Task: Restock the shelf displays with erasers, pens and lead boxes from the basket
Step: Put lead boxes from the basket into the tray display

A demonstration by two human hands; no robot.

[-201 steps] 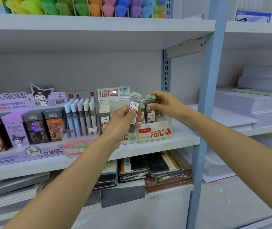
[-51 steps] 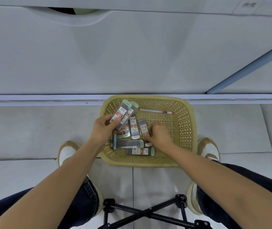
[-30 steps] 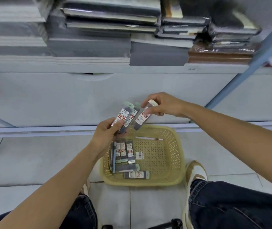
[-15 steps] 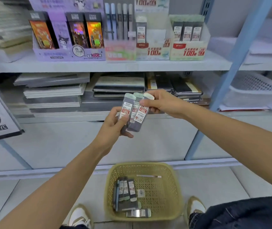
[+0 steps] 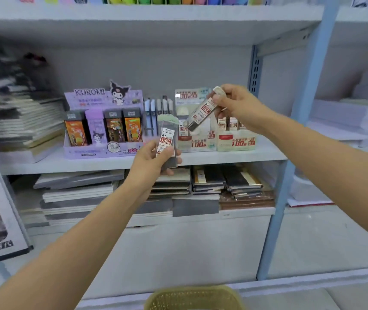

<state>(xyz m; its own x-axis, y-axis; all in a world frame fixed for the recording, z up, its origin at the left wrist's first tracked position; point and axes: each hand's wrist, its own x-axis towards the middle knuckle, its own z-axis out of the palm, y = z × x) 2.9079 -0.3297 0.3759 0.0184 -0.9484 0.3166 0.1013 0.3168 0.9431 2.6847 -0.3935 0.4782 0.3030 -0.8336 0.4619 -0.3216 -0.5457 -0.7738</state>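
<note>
Lifted clear of the left hand (image 5: 150,163), one lead box (image 5: 202,113) now hangs tilted before the shelf displays (image 5: 236,143), pinched at its cap by the right hand (image 5: 237,106); that left hand curls round the remaining boxes (image 5: 167,139); risks: cap-end pinch slipping; wrong-grade slot.

The upright lead box (image 5: 167,139) and the tilted lead box (image 5: 200,111) are clear, glossy plastic with paper labels and pale matt caps. The shelf (image 5: 223,155) and blue post (image 5: 290,175) look like smooth painted metal. The display (image 5: 102,149) is printed card. The basket (image 5: 192,296) is yellow perforated plastic. The notebooks (image 5: 243,186) are wrapped in shiny film.
</note>
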